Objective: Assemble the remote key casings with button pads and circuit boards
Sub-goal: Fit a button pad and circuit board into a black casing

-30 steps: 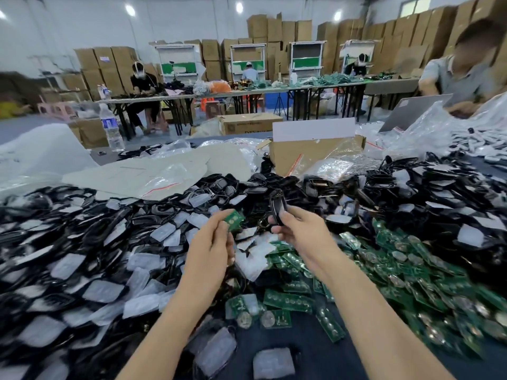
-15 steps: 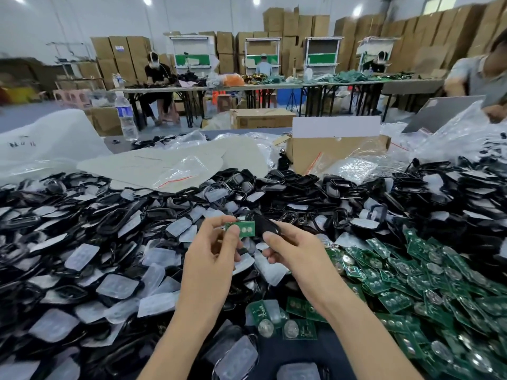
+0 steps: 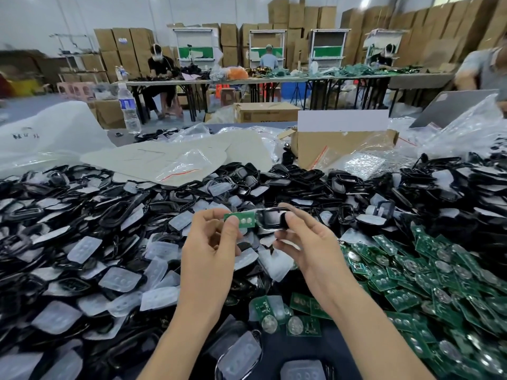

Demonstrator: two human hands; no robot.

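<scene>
A green circuit board (image 3: 242,220) is pinched in the left hand (image 3: 211,250) just beside the black casing (image 3: 271,219), which is gripped level by the right hand (image 3: 310,250), apparently so the board can be seated.

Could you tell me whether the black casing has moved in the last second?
Yes. Against the cardboard box, the black casing has swung from upright to level, leftward toward the circuit board.

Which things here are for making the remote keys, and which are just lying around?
For the job: green circuit board pinched in the left hand, black casing held in the right hand, clear button pads, pile of spare boards.
Lying about: water bottle, cardboard box, plastic bags.
</scene>
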